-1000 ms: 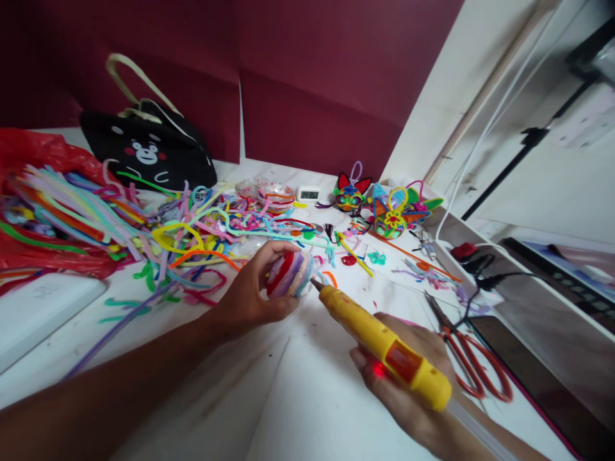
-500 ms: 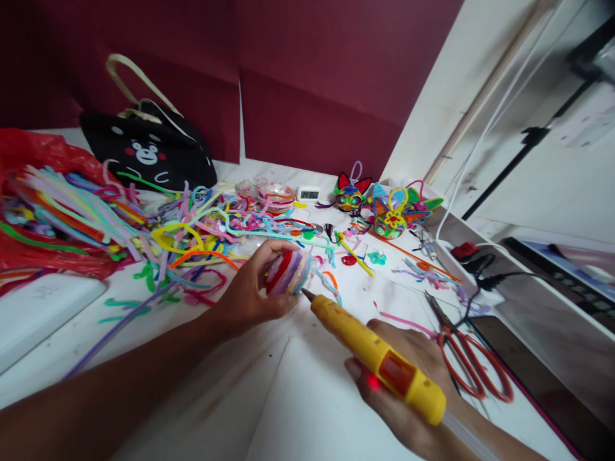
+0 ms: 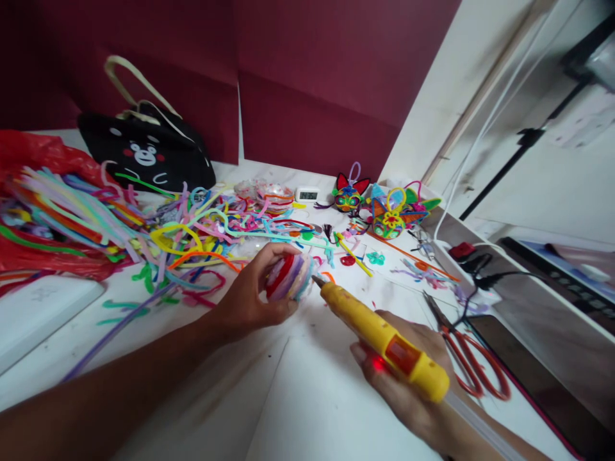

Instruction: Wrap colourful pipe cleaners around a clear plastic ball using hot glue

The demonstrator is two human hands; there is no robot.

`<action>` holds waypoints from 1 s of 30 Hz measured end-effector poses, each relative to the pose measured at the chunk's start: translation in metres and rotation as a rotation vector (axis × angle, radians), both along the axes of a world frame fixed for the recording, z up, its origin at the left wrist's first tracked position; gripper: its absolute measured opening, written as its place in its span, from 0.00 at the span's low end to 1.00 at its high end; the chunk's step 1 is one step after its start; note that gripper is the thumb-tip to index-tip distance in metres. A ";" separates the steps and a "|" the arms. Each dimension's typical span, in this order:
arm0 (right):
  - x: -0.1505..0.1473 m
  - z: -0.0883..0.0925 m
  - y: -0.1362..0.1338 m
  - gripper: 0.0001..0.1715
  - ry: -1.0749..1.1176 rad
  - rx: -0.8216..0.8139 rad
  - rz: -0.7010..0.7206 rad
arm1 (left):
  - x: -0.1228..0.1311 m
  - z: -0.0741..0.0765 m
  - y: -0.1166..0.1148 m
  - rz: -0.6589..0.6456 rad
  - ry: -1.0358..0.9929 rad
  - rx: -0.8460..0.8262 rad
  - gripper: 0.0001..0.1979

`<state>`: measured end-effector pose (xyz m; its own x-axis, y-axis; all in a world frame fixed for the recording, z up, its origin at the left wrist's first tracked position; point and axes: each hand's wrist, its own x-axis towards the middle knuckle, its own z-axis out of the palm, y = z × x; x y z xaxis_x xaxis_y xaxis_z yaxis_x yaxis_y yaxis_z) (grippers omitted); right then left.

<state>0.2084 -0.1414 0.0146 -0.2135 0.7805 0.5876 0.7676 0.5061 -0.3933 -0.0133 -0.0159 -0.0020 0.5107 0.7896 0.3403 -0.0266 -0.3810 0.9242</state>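
My left hand (image 3: pixel 259 288) is closed round a small ball wrapped in pipe cleaners (image 3: pixel 288 276), with red, lilac, cream and pale blue bands showing. In my right hand (image 3: pixel 408 378) is a yellow hot glue gun (image 3: pixel 372 326) with an orange-red window, a red glow beside it and a clear glue stick (image 3: pixel 475 422) out of its back end. The gun's dark nozzle points at the ball's right side, close to the pale blue band. Whether the tip touches the ball I cannot tell.
Loose pipe cleaners (image 3: pixel 192 240) and a red plastic bag (image 3: pixel 48 150) fill the left. Orange-handled scissors (image 3: pixel 473 358) and a phone (image 3: pixel 533 378) lie at the right. Cat-faced pipe-cleaner ornaments (image 3: pixel 348 200), a small digital clock (image 3: pixel 307 194) and a black bag (image 3: pixel 148 150) stand behind.
The glue gun has shifted slightly right and up, its nozzle now higher along the ball's right side. My left hand has turned the ball a little, showing more of the pale blue band.
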 end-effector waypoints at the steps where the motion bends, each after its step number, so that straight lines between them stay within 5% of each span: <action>1: 0.001 0.001 0.000 0.08 0.005 -0.006 -0.006 | 0.000 0.000 -0.001 -0.003 0.001 -0.001 0.30; 11: 0.007 -0.003 0.012 0.08 0.065 -0.148 -0.114 | 0.000 0.000 0.003 0.042 -0.044 0.001 0.30; 18: 0.008 -0.010 0.031 0.11 -0.123 -0.489 -0.280 | 0.002 0.004 0.009 0.163 -0.189 -0.014 0.28; 24: 0.014 -0.010 0.039 0.17 -0.344 -0.570 -0.477 | 0.003 0.006 0.010 0.191 -0.228 -0.040 0.27; 30: 0.033 -0.005 0.046 0.19 -0.434 -0.620 -0.493 | 0.002 0.005 0.015 0.233 -0.236 -0.044 0.29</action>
